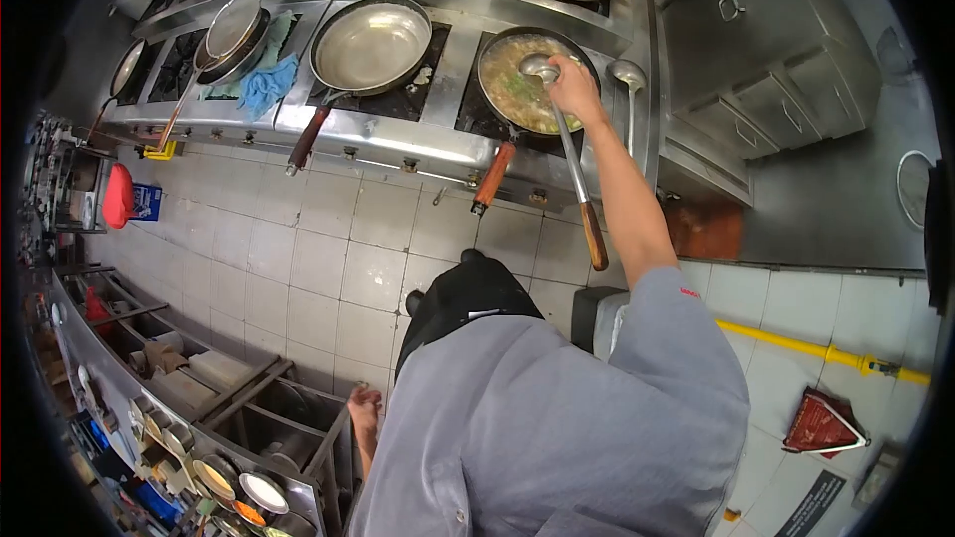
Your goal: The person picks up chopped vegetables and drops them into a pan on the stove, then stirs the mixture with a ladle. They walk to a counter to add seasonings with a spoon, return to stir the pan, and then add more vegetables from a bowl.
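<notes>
My right hand (575, 89) grips the metal shaft of a long ladle (580, 179) close to its bowl. The bowl hovers over a dark frying pan (517, 89) of pale, soupy food with green bits. The pan stands on the right burner of a steel stove (398, 139), and its orange handle points toward me. The ladle's wooden end sticks out past my forearm. My left hand (363, 413) hangs low beside my grey shirt, near the edge of a prep counter (298, 418). Its fingers are too small to read.
An empty steel pan (370, 45) sits on the burner to the left, with a blue cloth (267, 85) and stacked pans (234, 30) beyond. A second ladle (627, 75) rests to the right of the food pan. Several small bowls (234, 492) line the counter. A yellow pipe (816, 348) runs along the tiled floor.
</notes>
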Motion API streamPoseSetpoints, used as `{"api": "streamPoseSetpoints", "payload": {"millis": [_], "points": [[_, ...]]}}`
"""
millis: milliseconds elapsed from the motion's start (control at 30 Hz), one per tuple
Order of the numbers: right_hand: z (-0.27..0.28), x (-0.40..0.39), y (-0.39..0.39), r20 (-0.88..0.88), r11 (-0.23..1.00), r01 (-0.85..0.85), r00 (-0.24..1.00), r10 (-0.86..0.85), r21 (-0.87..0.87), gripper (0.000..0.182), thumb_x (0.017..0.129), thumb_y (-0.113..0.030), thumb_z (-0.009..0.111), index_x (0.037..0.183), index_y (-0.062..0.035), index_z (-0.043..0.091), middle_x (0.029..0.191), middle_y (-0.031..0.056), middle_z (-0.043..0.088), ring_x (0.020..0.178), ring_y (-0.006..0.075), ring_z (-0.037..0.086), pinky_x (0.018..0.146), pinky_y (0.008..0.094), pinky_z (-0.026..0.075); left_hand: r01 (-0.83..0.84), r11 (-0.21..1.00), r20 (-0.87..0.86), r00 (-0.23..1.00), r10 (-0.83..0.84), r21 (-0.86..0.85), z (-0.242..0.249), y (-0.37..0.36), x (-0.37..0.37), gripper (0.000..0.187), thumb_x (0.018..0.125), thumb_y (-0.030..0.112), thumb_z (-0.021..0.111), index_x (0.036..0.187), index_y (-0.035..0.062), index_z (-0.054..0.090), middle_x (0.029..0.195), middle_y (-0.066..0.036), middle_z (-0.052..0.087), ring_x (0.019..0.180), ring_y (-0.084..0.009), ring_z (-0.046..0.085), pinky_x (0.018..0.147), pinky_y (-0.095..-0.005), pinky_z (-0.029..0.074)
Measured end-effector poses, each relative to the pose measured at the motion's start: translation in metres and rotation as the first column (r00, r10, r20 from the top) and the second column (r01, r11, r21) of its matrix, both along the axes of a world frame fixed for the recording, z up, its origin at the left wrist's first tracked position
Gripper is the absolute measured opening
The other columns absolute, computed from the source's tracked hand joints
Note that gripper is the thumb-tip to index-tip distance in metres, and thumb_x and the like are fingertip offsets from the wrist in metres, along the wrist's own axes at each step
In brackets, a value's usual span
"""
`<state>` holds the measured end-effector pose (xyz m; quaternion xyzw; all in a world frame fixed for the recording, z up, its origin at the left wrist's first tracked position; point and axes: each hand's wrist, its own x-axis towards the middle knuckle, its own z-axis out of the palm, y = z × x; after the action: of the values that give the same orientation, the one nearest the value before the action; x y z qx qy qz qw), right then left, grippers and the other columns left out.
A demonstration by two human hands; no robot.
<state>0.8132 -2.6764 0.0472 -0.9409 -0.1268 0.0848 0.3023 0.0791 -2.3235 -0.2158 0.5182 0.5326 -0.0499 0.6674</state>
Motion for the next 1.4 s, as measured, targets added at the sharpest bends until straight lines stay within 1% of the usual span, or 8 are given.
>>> {"api": "streamPoseSetpoints", "payload": {"millis": [100,400,433,500,633,867,1167,1400], "points": [[-0.014,-0.023,-0.015,0.217,0.983,-0.172,0.959,0.182,-0.063,0.076,0.073,0.004,0.064,0.143,-0.0099,0.038,0.130,0.0242,0.049,0.123,0.0381,0.050,0.095,0.0407,0.044,0.089,0.995,-0.084,0.993,-0.084,0.051,0.042,0.013,0.034,0.060,0.078,0.001,0.068,0.131,-0.0090,0.042,0.093,-0.014,0.067,0.075,-0.0186,0.064,0.060,-0.0291,0.051],[-0.040,-0.170,-0.055,-0.171,0.922,0.206,0.947,-0.273,-0.327,0.066,0.086,-0.017,0.065,0.140,0.0004,0.031,0.122,0.0327,0.057,0.105,0.0526,0.057,0.091,0.0513,0.046,0.193,0.973,-0.191,0.958,-0.214,-0.125,0.018,0.017,0.039,0.044,0.080,-0.001,0.066,0.120,-0.0029,0.049,0.086,-0.013,0.068,0.068,-0.0155,0.062,0.055,-0.0300,0.049],[-0.069,-0.169,-0.069,0.005,0.924,0.175,0.983,-0.185,-0.340,0.056,0.092,-0.020,0.060,0.138,-0.0006,0.034,0.096,0.0191,0.066,0.074,0.0414,0.066,0.069,0.0488,0.051,0.250,0.961,-0.166,0.949,-0.267,-0.116,0.015,0.017,0.037,0.044,0.080,0.000,0.067,0.121,-0.0029,0.049,0.087,-0.014,0.068,0.067,-0.0153,0.062,0.055,-0.0299,0.049],[-0.039,-0.174,-0.053,-0.418,0.921,0.386,0.846,-0.330,0.056,0.050,0.096,-0.021,0.056,0.137,-0.0028,0.036,0.083,0.0095,0.058,0.060,0.0256,0.057,0.056,0.0402,0.049,0.371,0.925,-0.115,0.919,-0.378,-0.078,0.009,0.031,0.043,0.046,0.080,0.002,0.067,0.121,-0.0029,0.049,0.088,-0.014,0.069,0.067,-0.0149,0.062,0.055,-0.0297,0.050],[-0.024,-0.175,-0.044,-0.835,0.366,0.762,0.543,0.087,0.534,0.034,0.100,-0.022,0.051,0.128,-0.0043,0.045,0.069,-0.0024,0.039,0.049,0.0044,0.036,0.041,0.0211,0.036,0.317,0.948,-0.108,0.942,-0.317,-0.017,0.020,0.043,0.064,0.047,0.079,0.004,0.065,0.123,-0.0033,0.049,0.090,-0.015,0.069,0.067,-0.0148,0.062,0.056,-0.0288,0.050],[-0.021,-0.187,-0.031,-0.462,-0.317,0.888,0.447,0.766,0.334,0.036,0.105,-0.021,0.039,0.128,0.0055,0.044,0.074,0.0010,0.041,0.047,0.0028,0.039,0.040,0.0184,0.041,0.283,0.959,-0.034,0.958,-0.283,-0.015,0.023,0.057,0.061,0.046,0.076,-0.001,0.056,0.121,-0.0083,0.047,0.088,-0.016,0.069,0.067,-0.0158,0.063,0.054,-0.0276,0.050],[-0.005,-0.208,-0.039,-0.568,-0.137,0.814,0.504,0.650,0.565,0.027,0.103,-0.018,0.044,0.123,-0.0006,0.049,0.072,-0.0024,0.040,0.048,0.0007,0.037,0.038,0.0163,0.039,0.181,0.962,0.028,0.983,-0.179,-0.204,0.005,0.061,0.027,0.046,0.081,0.006,0.064,0.123,-0.0047,0.048,0.092,-0.016,0.069,0.072,-0.0167,0.064,0.061,-0.0295,0.052],[0.021,-0.215,-0.054,-0.756,0.500,0.653,0.654,0.005,0.569,0.028,0.099,-0.020,0.052,0.124,-0.0070,0.050,0.068,-0.0032,0.042,0.045,0.0046,0.038,0.038,0.0224,0.036,0.372,0.928,-0.122,0.921,-0.370,-0.010,0.028,0.058,0.057,0.048,0.081,0.006,0.067,0.123,-0.0056,0.047,0.091,-0.016,0.069,0.069,-0.0149,0.063,0.058,-0.0280,0.050]]}}
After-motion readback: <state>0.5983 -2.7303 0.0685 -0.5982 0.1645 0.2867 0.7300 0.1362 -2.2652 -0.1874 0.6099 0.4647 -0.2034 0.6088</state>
